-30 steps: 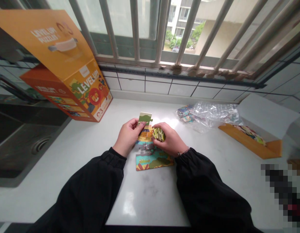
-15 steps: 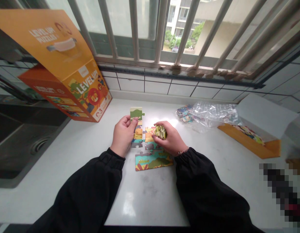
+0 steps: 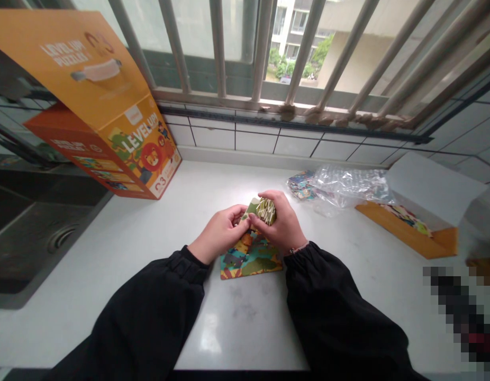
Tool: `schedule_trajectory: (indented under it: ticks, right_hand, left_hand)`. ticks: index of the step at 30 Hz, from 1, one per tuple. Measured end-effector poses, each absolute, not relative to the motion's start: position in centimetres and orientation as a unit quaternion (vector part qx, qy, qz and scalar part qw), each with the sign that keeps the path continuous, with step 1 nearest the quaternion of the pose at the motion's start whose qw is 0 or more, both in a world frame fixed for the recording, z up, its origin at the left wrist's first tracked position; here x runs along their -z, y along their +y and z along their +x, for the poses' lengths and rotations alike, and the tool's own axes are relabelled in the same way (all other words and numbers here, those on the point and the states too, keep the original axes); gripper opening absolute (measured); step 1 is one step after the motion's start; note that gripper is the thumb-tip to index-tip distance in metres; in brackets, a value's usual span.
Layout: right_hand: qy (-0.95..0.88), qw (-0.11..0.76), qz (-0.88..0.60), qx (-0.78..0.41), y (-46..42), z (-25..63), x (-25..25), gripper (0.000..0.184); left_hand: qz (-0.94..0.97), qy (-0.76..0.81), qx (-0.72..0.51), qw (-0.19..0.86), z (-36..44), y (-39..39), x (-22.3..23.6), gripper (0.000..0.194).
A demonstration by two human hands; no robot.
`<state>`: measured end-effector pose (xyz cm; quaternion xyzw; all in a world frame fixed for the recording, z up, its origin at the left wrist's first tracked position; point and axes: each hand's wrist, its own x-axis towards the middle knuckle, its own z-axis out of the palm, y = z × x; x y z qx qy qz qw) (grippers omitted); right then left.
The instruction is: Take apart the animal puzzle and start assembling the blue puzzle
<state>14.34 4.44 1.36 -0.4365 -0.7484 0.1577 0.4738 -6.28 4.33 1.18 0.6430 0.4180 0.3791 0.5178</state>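
A partly joined colourful jigsaw lies flat on the white counter just in front of me. My right hand is closed round a stack of loose puzzle pieces, held on edge above the jigsaw. My left hand has its fingertips pinched on a green puzzle piece pressed against that stack. Both hands meet over the far edge of the jigsaw and hide its upper rows.
A large orange puzzle box leans at the back left beside a dark sink. A crumpled clear bag with pieces and an open orange box tray sit at the right. Tiled wall and window bars run behind.
My left hand held the green piece up and away to the left; it has now come back right and joined the piece to the stack in my right hand.
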Motion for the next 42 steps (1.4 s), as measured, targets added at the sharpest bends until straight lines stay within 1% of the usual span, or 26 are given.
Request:
schedule_trajectory:
  ticks: [5,10,14,18,22,25,34,38,42]
  right_hand:
    - [-0.74,0.465,-0.447,-0.191,4.7,14.5,-0.9,0.042]
    - [-0.738,0.45,-0.437,-0.247,4.7,14.4,-0.8,0.058]
    - [-0.698,0.459,-0.46,-0.301,4.6,14.4,-1.0,0.055]
    - [-0.629,0.479,-0.456,-0.409,4.6,14.5,-1.0,0.058]
    - [-0.523,0.514,-0.395,-0.553,4.5,14.4,-1.1,0.059]
    - [-0.463,0.53,-0.351,-0.619,4.4,14.3,-1.4,0.058]
    - [-0.459,0.523,-0.356,-0.624,4.6,14.4,-1.2,0.061]
    - [-0.535,0.503,-0.39,-0.555,4.7,14.5,-0.5,0.058]
    - [-0.639,0.446,-0.425,-0.46,4.7,14.5,-0.6,0.062]
  left_hand:
    - [0.671,0.389,-0.357,0.52,-6.2,4.2,-1.5,0.026]
    - [0.678,0.376,-0.364,0.515,-6.2,4.1,-1.7,0.03]
    - [0.677,0.391,-0.38,0.494,-6.1,4.0,-1.7,0.032]
    - [0.665,0.413,-0.38,0.492,-6.2,4.2,-1.6,0.032]
    - [0.627,0.44,-0.408,0.497,-6.4,4.4,-1.4,0.031]
    - [0.603,0.45,-0.421,0.507,-6.5,4.4,-1.3,0.032]
    - [0.568,0.445,-0.422,0.549,-6.3,4.1,-1.7,0.036]
    - [0.557,0.429,-0.41,0.582,-6.1,4.0,-2.1,0.046]
    - [0.544,0.411,-0.368,0.632,-6.2,4.0,-2.4,0.052]
